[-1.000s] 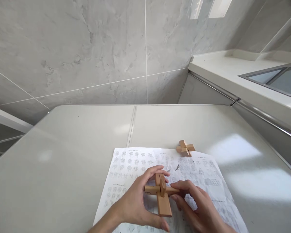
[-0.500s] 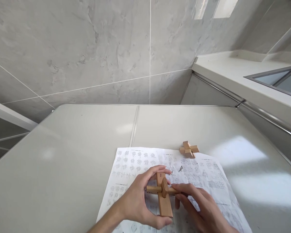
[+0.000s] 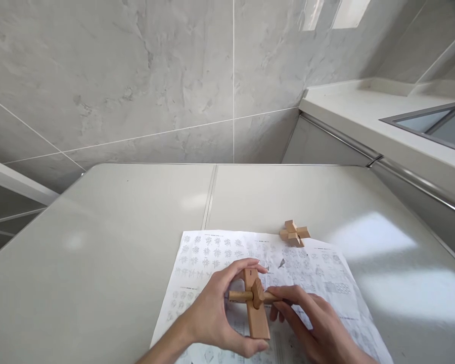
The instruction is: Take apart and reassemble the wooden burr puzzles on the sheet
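Observation:
Between my hands is a wooden interlocking puzzle (image 3: 258, 318), made of a flat plank crossed by a round rod and a third, upright piece at the middle. My left hand (image 3: 216, 311) spans the plank, with fingers at its far end and the thumb at its near end. My right hand (image 3: 311, 316) pinches the right end of the wooden rod (image 3: 239, 297), whose left end sticks out free inside the curve of my left hand. Below both hands lies a printed instruction sheet (image 3: 208, 253) covered with small diagrams.
A second wooden puzzle (image 3: 296, 233), assembled into a cross shape, rests at the sheet's far edge. The glossy white table (image 3: 117, 253) reaches back to a grey tiled wall (image 3: 174, 76). On the right stands a white counter (image 3: 356, 108) with a framed glass inset.
Both hands keep their hold on the wooden puzzle. The fingers of my right hand have shifted slightly at the rod's end, and the upright piece looks turned a little.

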Demonstrator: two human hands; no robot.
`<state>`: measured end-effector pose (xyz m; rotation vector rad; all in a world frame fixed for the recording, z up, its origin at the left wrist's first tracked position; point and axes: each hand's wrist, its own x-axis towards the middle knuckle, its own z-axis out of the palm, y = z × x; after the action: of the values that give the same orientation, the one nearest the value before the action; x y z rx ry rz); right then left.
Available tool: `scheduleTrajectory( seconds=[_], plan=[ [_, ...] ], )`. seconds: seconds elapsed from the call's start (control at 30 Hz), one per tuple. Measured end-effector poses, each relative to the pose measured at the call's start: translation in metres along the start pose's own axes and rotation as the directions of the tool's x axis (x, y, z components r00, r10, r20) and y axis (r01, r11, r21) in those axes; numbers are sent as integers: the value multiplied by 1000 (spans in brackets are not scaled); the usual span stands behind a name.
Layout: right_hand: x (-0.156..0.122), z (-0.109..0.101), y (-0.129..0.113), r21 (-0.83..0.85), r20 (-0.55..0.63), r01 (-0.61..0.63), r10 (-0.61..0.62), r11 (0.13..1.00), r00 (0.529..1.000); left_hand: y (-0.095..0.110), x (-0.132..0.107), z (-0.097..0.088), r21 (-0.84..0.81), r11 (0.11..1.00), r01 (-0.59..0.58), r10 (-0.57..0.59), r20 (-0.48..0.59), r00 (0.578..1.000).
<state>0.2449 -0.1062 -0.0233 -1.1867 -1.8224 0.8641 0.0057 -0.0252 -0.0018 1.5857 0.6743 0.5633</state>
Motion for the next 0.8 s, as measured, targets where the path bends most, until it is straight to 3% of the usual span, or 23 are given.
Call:
scheduleTrajectory(
  seconds=[0.17,0.3,0.5,0.6,0.7,0.8],
  plan=[
    [-4,6,3,50,-24,-61,63,997,998,4,-2,-3,-11,998,67,-67,18,998],
    [-1,6,-3,150,-30,-112,118,982,993,5,-4,-8,-1,990,143,-142,-27,989],
    [0,8,-6,239,-23,-164,175,957,984,5,-1,-6,-206,959,194,-200,-10,980],
    [-1,9,-1,131,-66,-95,105,987,992,4,1,-3,-281,939,197,-206,-2,978],
    [-1,8,2,-55,-153,38,-46,998,987,-1,2,1,-364,909,202,-209,22,978],
    [0,6,-1,-139,-130,113,-131,984,983,-6,1,7,-418,885,202,-192,68,979]
  ],
)
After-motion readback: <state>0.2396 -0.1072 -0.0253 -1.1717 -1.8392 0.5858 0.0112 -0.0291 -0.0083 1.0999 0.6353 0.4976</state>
